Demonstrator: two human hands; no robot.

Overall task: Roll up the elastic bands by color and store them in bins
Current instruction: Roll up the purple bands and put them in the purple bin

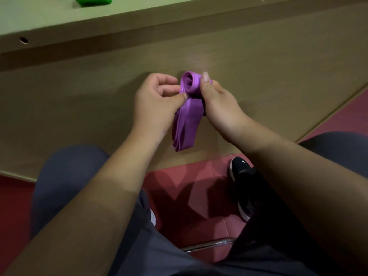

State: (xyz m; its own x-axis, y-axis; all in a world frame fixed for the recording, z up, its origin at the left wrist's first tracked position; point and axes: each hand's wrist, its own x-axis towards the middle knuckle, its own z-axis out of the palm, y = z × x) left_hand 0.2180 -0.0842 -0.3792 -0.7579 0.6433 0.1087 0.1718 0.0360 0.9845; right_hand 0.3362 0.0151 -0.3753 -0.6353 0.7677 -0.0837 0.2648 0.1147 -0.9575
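Note:
A purple elastic band (188, 114) is held in the air in front of a brown wooden panel. Its upper end is wound into a small coil, and the rest hangs down as a flat folded strip. My left hand (155, 104) pinches the band's left edge just below the coil between thumb and fingers. My right hand (217, 104) grips the coil from the right, thumb pressed against its side. A green band (91, 1) lies on the pale tabletop at the top left, cut off by the frame edge.
The brown wooden panel (99, 96) of the table stands close ahead, under the pale tabletop (139, 10). Below are my knees in dark trousers, a black shoe (240, 166) on the red floor, and a chrome chair bar (209, 245).

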